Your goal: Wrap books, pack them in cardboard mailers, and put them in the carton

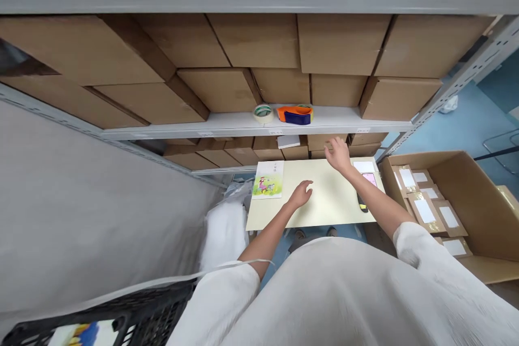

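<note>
Over a pale yellow tabletop (324, 200) my left hand (300, 194) hovers with its fingers stretched loosely to the right, holding nothing. My right hand (337, 154) is at the table's far edge, fingers apart and bent, with nothing visible in it. Left of my left hand lies a thin book (267, 179) with a colorful picture on its white and green cover. By my right forearm are a phone with a pink screen (368, 178), a white paper (364, 166) and a black and yellow tool (362, 205), partly hidden by the arm.
Brown cartons (340, 43) fill the shelves ahead. A tape roll (263, 113) and an orange and blue tape dispenser (295, 115) sit on the shelf ledge (235, 120). An open carton (478, 200) of labelled parcels stands right; a black crate (158, 308) is lower left.
</note>
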`<state>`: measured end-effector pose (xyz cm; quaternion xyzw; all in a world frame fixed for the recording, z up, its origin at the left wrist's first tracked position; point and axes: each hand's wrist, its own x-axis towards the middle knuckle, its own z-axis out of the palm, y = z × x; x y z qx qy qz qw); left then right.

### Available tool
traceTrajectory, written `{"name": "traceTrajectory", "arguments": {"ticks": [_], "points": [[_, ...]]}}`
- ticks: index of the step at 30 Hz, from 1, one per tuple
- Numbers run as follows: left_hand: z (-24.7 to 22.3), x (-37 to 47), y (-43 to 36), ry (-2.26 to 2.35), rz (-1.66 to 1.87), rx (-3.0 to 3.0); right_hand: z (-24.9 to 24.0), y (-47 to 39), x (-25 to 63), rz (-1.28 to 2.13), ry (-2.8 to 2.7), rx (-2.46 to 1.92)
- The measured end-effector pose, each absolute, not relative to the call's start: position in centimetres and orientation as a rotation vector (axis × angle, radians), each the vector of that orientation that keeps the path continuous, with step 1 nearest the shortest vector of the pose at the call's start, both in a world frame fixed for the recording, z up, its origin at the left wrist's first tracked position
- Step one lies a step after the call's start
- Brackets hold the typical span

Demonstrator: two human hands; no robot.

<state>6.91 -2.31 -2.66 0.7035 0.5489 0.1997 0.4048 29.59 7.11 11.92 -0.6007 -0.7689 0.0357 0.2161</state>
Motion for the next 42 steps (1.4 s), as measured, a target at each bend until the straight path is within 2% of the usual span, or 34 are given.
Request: {"name": "traceTrajectory", "arguments": {"ticks": [8, 16, 26, 31, 42], "points": [[-2.2, 0.3, -1.7, 1.385, 0.598, 1.753, 18.6, 15.3, 22.1, -0.072, -2.306, -1.563], [-2.4, -3.8, -1.4, 1.375, 0.615, 1.736, 18.5, 18.1, 19.9, -0.161, -2.278, -1.635], [-2.0, -3.4, -0.3, 1.3, 0.57, 1.766, 19.1, 13.6, 20.8, -0.137, -2.206, -1.681], [-2.7, -0.9, -0.5, 1.265, 0.494, 1.769, 16.9, 7.6, 23.2, -0.126, -2.171, -1.72], [-4.0, 5.1, -1.2, 1.186, 0.337, 1.855, 6.2, -1.0, 31.7, 0.077, -2.056, -1.966]]}}
